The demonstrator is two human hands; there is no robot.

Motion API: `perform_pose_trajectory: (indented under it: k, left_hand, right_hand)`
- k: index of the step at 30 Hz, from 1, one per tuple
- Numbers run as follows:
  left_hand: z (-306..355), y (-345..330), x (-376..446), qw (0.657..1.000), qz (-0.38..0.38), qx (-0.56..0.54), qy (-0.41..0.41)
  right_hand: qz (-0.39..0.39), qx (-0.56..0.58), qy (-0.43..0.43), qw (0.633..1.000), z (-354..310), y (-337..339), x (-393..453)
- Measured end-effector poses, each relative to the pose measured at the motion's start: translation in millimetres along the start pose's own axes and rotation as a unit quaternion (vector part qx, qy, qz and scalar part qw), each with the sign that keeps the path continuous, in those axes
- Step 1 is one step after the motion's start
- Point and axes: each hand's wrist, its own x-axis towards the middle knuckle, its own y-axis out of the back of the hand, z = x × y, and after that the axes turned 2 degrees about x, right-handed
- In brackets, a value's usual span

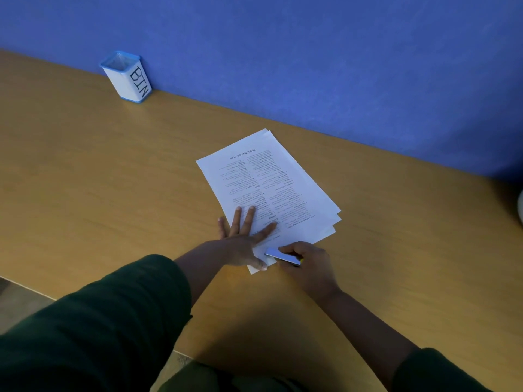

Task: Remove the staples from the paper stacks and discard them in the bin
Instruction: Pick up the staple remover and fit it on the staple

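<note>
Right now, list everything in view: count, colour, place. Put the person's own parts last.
paper stack: one fanned pile of white printed sheets, mid-desk, text upside down to the camera.
staple remover: one, silvery with a hint of yellow, at the stack's near corner.
bin: one, white with blue rims, lettered BIN, far left of the desk against the wall.
desk: one, tan wood.
wall: one, blue, behind the desk.
pale object: one, cut off at the right edge; cannot tell what it is.
left hand: one, fingers spread flat, presses the near end of the stack; dark green sleeve.
right hand: one, grips the staple remover; dark green sleeve.
</note>
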Motion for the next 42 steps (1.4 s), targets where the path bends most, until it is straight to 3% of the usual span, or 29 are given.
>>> perform_pose_trajectory:
  k: [10,16,23,31,39,42]
  left_hand:
    - [2.8,-2.0,1.7,1.000,0.008,0.025,0.007]
    - [1.9,-2.0,3.0,1.000,0.006,0.020,0.004]
    - [2.1,2.8,-3.2,1.000,-0.005,-0.005,0.002]
    - [3.7,3.1,-5.2,1.000,0.001,-0.001,-0.003]
    - [3.0,-0.3,-0.6,1.000,0.000,0.005,-0.001]
    - [0.3,0.7,-0.4,1.000,-0.006,-0.009,-0.004]
  right_hand:
    - [-0.020,-0.092,0.031,0.995,3.2,3.9,-2.4]
    - [0.010,-0.105,0.061,0.993,2.0,-0.6,-5.7]
    - [0.025,0.029,-0.063,0.997,0.8,0.3,0.7]
    - [0.003,-0.118,0.039,0.992,1.6,0.6,-7.6]
    - [0.002,-0.095,0.097,0.991,-6.0,-6.7,-0.8]
    - [0.006,-0.050,0.027,0.998,-4.7,-1.9,-2.5]
